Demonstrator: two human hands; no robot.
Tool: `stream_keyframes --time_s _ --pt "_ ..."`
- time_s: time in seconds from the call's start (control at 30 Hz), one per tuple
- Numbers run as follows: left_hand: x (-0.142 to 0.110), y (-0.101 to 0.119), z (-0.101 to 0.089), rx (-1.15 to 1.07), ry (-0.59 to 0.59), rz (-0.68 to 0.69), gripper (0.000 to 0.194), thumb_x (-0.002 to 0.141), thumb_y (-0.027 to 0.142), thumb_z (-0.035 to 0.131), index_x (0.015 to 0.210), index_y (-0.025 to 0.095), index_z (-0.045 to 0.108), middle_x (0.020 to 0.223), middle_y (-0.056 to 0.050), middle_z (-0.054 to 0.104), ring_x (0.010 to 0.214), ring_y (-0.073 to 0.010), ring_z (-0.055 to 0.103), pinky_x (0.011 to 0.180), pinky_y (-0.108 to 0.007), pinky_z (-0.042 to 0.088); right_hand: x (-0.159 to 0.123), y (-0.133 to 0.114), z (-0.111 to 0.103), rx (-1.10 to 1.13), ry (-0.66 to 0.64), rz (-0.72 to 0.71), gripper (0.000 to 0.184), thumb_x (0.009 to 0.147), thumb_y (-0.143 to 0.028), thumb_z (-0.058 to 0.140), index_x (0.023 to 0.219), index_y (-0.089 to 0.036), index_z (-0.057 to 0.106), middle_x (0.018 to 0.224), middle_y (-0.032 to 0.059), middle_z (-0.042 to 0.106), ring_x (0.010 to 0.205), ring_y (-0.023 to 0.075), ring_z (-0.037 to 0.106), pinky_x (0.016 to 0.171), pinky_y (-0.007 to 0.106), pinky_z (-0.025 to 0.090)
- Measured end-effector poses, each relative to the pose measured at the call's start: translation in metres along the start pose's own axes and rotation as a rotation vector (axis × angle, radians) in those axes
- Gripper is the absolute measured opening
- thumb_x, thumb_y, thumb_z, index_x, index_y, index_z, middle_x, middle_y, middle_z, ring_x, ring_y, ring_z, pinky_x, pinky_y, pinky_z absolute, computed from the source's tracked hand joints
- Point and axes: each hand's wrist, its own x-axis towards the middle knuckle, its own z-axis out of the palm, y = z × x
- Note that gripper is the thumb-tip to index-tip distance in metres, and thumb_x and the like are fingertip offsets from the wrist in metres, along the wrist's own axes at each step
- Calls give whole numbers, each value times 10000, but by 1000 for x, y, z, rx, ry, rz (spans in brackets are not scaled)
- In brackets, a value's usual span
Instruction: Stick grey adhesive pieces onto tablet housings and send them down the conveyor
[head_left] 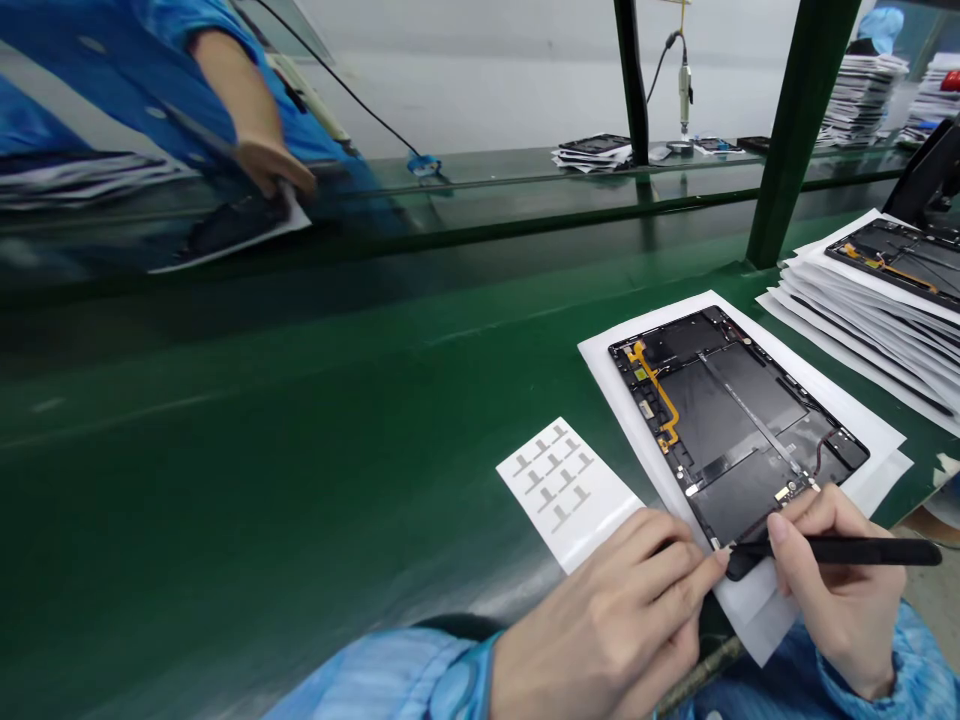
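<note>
A black tablet housing (739, 410) lies open, inner side up, on white sheets, with an orange flex cable (661, 395) along its left part. My right hand (840, 590) is closed around black tweezers (862, 551), whose tips meet the housing's near corner. At that same corner, the fingers of my left hand (622, 610) are bent together and press on the housing's edge; anything small beneath them is hidden. Partly under my left hand sits a white card (559, 485) with rows of small grey T-shaped stickers.
More tablet housings are stacked between white sheets (874, 320) at the right, beside a green post (799, 140). Across the green bench (262, 450), a co-worker's hand (270, 160) holds a dark panel with white paper, blurred. An electric screwdriver (684, 95) hangs at the back.
</note>
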Motion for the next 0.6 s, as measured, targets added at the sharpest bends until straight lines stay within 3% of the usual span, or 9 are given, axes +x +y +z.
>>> stream_keyframes --time_s 0.2,0.47,0.6 --pt "-1 -2 1 -60 8 1 251 882 13 425 1095 -3 557 830 -149 652 869 -249 580 745 -344 565 -2 1 0 17 70 -4 230 885 -122 597 682 -188 511 594 -33 499 509 91 475 437 213 339" --pt "-2 -1 1 -98 30 4 262 848 -14 431 1071 -14 569 855 -162 667 892 -254 591 788 -352 572 0 -1 0 67 -71 141 171 876 -167 616 728 -194 534 645 -16 533 474 92 457 388 224 300" --pt "-1 -1 1 -93 22 11 265 846 -15 432 1069 -24 573 852 -164 668 883 -255 594 793 -358 574 3 -1 0 48 -107 94 168 870 -149 616 727 -194 540 642 -24 527 482 88 456 415 212 337"
